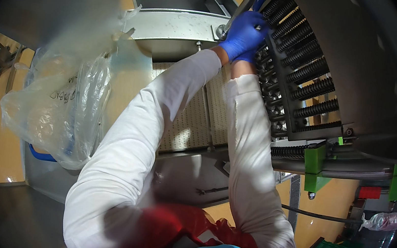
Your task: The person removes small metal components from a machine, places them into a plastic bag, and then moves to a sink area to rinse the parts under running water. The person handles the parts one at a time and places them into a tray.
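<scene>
Gloved left hand (243,34) grips metal rod (237,13) beside roller rack (296,71); right hand's (249,57) grip seems hidden.

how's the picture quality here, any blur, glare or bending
Head view: strong fisheye bending with black corners; the clear plastic bag is smeared and hazy; glare whitens the white sleeves; the blue-gloved left hand and black ribbed rollers stay fairly sharp.

Gloved hands (244,35) at ridged rollers (304,67)
</scene>
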Motion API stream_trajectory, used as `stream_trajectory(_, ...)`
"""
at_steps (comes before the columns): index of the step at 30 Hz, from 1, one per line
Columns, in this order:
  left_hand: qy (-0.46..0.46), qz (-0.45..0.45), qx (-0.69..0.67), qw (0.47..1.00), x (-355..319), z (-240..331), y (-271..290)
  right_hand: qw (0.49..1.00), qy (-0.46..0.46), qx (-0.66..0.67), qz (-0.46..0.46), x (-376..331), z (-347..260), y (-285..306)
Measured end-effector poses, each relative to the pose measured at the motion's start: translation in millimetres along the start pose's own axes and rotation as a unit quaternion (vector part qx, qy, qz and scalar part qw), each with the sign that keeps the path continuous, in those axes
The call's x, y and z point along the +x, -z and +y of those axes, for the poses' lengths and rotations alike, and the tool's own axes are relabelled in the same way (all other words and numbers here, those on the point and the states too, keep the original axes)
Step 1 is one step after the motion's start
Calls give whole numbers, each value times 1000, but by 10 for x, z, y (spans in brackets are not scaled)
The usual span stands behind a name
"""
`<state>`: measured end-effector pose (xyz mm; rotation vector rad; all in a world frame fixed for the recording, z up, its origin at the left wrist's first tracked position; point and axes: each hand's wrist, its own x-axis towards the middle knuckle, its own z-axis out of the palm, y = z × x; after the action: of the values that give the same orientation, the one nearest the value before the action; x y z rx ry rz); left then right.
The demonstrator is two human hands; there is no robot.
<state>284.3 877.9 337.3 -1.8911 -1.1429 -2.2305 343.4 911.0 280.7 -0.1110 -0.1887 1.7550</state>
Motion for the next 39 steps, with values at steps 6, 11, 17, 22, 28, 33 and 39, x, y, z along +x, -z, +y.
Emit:
stream_trajectory(6,259,-6,-58,964,326,200,-28,997,-28,66,-27,-80,-27,-131)
stream_trajectory(11,88,-12,9,996,153,53,-72,954,-165,229,-104,41,-27,-62)
stream_trajectory(17,212,53,-66,974,161,35,-106,904,-217,338,-145,209,-128,192)
stream_trajectory(22,220,62,-102,968,264,89,-168,885,-230,391,-101,86,-98,135)
stream_trajectory(28,329,-39,-173,927,369,-152,-1,960,90,-214,154,-256,155,-378)
stream_trajectory(33,296,-51,-198,933,307,94,88,993,56,-17,103,-322,133,-430)
stream_trajectory(39,292,-85,-86,949,308,191,26,984,-73,71,-147,206,-163,266)
